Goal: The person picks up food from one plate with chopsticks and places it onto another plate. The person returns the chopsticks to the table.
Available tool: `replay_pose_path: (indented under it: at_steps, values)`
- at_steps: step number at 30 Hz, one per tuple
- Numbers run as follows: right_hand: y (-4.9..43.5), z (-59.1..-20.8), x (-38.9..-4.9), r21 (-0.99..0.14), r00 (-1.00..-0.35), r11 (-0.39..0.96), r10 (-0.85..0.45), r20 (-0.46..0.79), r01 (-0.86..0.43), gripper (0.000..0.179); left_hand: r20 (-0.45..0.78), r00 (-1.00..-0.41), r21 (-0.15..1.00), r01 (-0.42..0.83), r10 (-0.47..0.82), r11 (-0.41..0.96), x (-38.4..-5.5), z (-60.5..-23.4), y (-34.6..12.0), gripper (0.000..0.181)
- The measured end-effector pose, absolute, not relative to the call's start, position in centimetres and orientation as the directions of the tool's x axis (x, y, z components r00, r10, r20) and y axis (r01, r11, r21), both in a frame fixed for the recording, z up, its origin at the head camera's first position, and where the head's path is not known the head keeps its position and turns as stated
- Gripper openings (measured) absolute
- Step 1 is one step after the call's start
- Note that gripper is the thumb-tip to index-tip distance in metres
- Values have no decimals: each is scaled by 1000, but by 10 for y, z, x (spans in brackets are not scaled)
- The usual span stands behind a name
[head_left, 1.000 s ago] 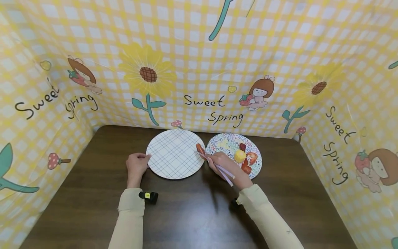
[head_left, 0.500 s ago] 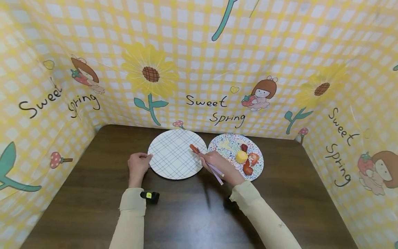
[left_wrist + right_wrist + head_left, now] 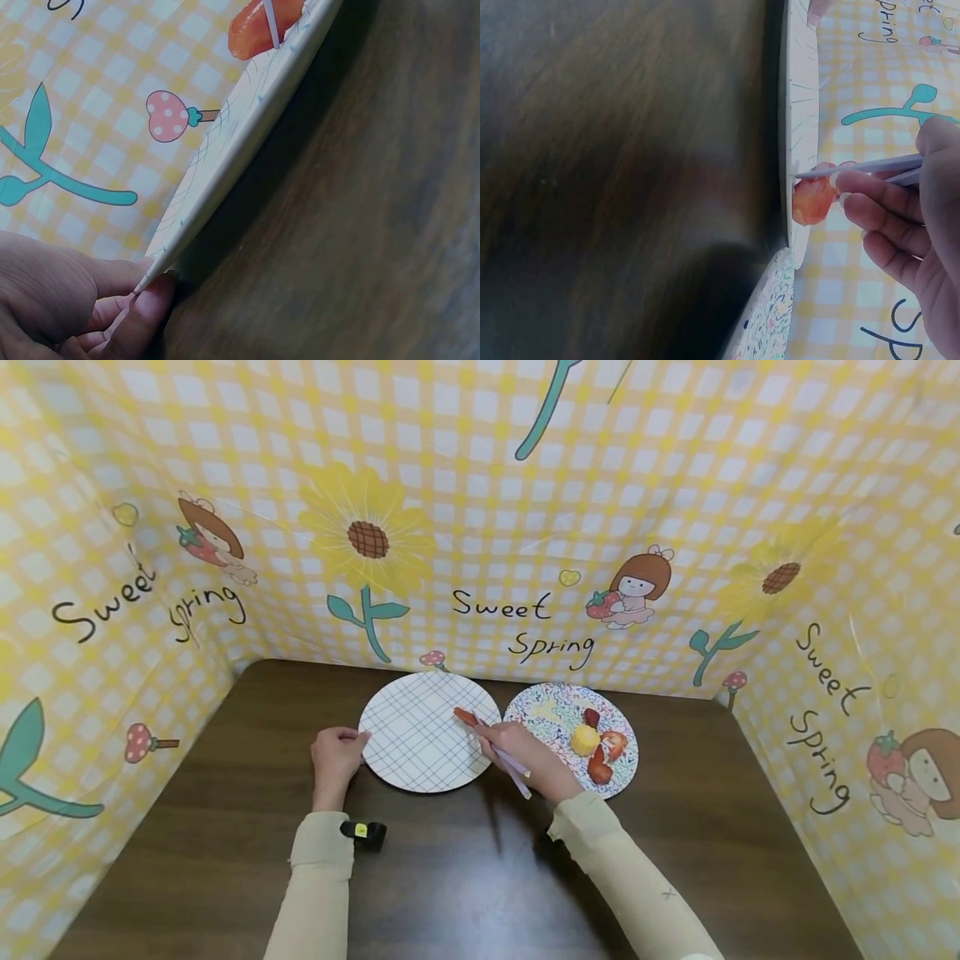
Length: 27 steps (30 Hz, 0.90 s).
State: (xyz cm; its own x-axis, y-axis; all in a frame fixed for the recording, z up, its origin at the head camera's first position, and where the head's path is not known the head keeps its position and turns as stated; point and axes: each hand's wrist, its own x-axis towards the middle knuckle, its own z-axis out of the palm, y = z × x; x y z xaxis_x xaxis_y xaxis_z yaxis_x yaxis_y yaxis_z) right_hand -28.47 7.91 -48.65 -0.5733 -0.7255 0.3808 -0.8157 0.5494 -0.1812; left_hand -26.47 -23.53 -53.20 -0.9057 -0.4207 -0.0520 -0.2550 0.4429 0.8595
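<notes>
My left hand (image 3: 334,760) pinches the left rim of a white plate with blue crossed lines (image 3: 416,739); the thumb and fingers grip the edge in the left wrist view. My right hand (image 3: 537,758) holds lilac chopsticks (image 3: 877,165) over that plate's right side. At their tips is a glossy orange-red piece of sausage (image 3: 253,31), low at the plate's surface; whether it rests there I cannot tell. To the right stands a speckled plate (image 3: 551,724). It bears a yellow chunk (image 3: 585,740), a strawberry half (image 3: 614,744), another orange-red piece (image 3: 599,768) and a dark red piece (image 3: 592,717).
Both plates stand at the back of a dark wooden table (image 3: 442,877), close to a yellow checked cloth wall (image 3: 480,527). Similar cloth rises at left and right. The plates' rims nearly meet. My right forearm crosses in front of the speckled plate.
My right hand has moved left with the chopsticks, bringing the sausage piece from the checked plate's right edge further over it. The left hand keeps its grip on the rim.
</notes>
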Motion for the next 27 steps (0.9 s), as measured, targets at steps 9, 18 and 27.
replay_pose_path:
  at_steps: [9, 18, 27]
  values:
    - [81, -482, -282, -278, -579, 508, -727, 369, -815, 18, -64, -906, 861, -262, -419, 436, -265, -530, -235, 34]
    - [91, -471, -273, -344, -592, 485, -705, 391, -804, 23, -82, -908, 862, -271, -411, 427, -267, -530, -236, 36]
    - [127, -448, -248, -440, -669, 506, -604, 432, -742, 20, -89, -907, 852, -283, -412, 441, -267, -531, -235, 35]
